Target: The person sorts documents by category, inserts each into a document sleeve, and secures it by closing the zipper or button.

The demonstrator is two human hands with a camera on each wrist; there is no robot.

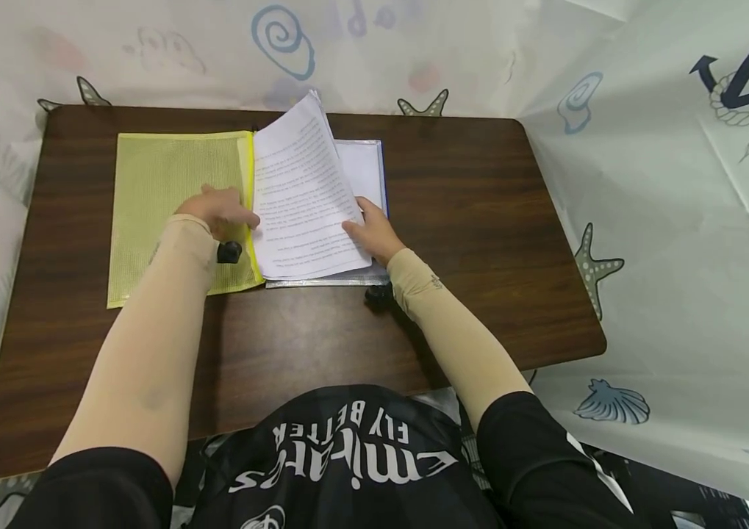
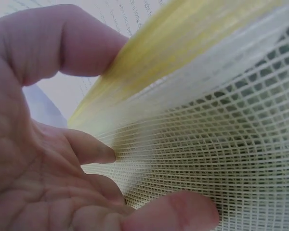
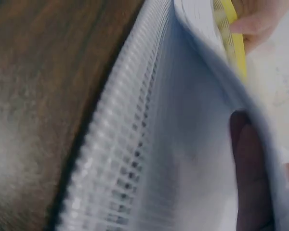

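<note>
A yellow mesh pouch (image 1: 169, 198) lies flat on the left of the brown table (image 1: 467, 220). My left hand (image 1: 222, 213) pinches its right zip edge (image 2: 149, 62), thumb above and fingers (image 2: 96, 151) below the mesh. A stack of printed papers (image 1: 301, 198) stands tilted up beside it, over a clear mesh pouch with a blue edge (image 1: 364, 165). My right hand (image 1: 370, 231) grips the stack's right edge, thumb on top. One of its fingers (image 3: 248, 178) shows as a shadow under the sheets, above the clear pouch (image 3: 130, 159).
A pale curtain printed with shells, starfish and an anchor (image 1: 678, 184) hangs close around the table's back and right side. Bare wood lies right of the pouches and along the front edge (image 1: 321, 353). A small black camera (image 1: 229, 252) sits at each wrist.
</note>
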